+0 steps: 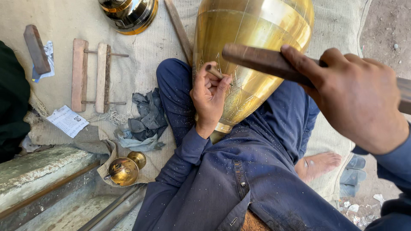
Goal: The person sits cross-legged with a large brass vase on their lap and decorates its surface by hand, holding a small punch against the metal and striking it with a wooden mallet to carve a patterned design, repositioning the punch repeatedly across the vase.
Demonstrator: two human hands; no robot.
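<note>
A large polished brass vessel [252, 47] lies across my lap, its narrow neck toward me and fine engraved lines on its side. My left hand [209, 96] pinches a short metal chisel [214, 71] with its tip set against the brass. Raised above it, my right hand [357, 92] grips a dark wooden mallet stick [257, 57], held a little above the chisel's top. I sit on the ground in dark blue clothes flecked with metal dust, one bare foot [319, 164] showing at the right.
Burlap cloth [128, 68] covers the ground. On it lie a wooden frame [92, 75], a wooden block [36, 48], grey rags [147, 117], papers, a long stick [179, 30], a second brass vessel [128, 15] and a small brass piece [125, 170]. Concrete ledge at lower left.
</note>
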